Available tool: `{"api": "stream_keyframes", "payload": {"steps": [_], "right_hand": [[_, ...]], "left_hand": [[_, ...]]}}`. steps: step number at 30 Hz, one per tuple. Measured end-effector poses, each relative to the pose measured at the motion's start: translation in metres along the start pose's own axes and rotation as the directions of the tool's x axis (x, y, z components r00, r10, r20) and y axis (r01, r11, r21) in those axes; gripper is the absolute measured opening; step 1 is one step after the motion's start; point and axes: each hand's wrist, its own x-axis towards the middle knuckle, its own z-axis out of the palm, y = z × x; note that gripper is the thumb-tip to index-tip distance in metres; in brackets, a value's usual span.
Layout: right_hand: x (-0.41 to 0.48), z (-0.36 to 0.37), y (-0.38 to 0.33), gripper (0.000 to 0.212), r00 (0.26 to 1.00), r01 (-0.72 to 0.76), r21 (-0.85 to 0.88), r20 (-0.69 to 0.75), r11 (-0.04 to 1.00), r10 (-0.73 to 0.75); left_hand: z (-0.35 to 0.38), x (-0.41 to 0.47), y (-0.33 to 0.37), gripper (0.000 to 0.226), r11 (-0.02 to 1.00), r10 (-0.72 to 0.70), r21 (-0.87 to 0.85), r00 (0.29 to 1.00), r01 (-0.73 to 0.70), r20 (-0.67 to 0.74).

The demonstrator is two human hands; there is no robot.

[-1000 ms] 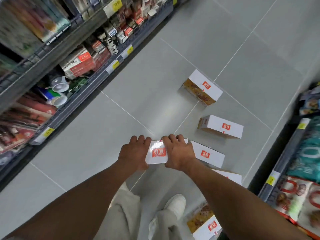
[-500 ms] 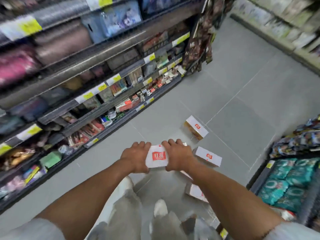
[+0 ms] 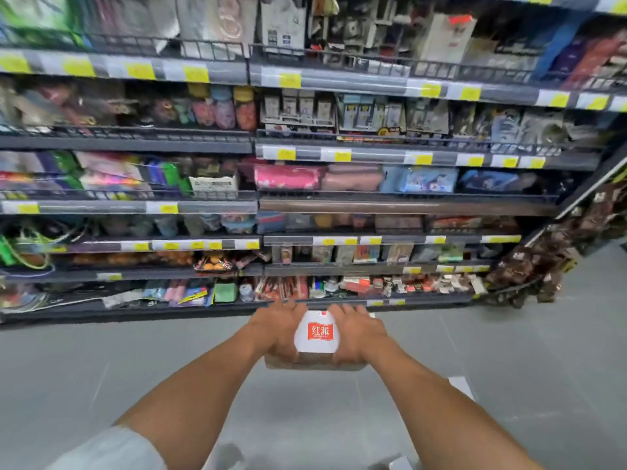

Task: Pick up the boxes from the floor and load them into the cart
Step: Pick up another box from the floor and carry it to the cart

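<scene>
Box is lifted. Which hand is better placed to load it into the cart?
Neither clearly: the left hand and right hand grip opposite ends of the white box evenly, and no cart is in view. A two-handed carry looks safest.

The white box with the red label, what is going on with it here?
A person holds the white box between both hands, the left hand on one side and the right hand on the other, fingers curled over its far edge. It is up off the floor, in front of stocked shop shelves. Nothing to load it into shows in this view, so the box is not yet put away.
</scene>
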Motion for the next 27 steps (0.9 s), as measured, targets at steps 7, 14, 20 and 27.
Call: {"api": "stream_keyframes", "payload": {"steps": [7,14,20,27], "right_hand": [[0.044,-0.038,-0.142,0.106,0.968,0.250,-0.156,0.007,0.956,-0.252],[0.071,-0.040,-0.364,0.107,0.860,0.509,-0.217,0.072,0.833,-0.506],[0.071,-0.018,-0.577,0.094,0.700,0.709,-0.258,0.145,0.656,-0.700],[0.055,0.011,-0.757,0.077,0.468,0.873,-0.281,0.253,0.399,-0.847]], "left_hand": [[-0.016,-0.089,-0.122,0.101,0.970,-0.224,-0.110,0.972,0.217,-0.063],[0.002,-0.238,-0.279,0.109,0.867,-0.480,-0.201,0.872,0.456,-0.092],[0.041,-0.386,-0.415,0.101,0.709,-0.689,-0.278,0.720,0.648,-0.079],[0.094,-0.516,-0.503,0.091,0.507,-0.845,-0.377,0.533,0.776,-0.040]]}}
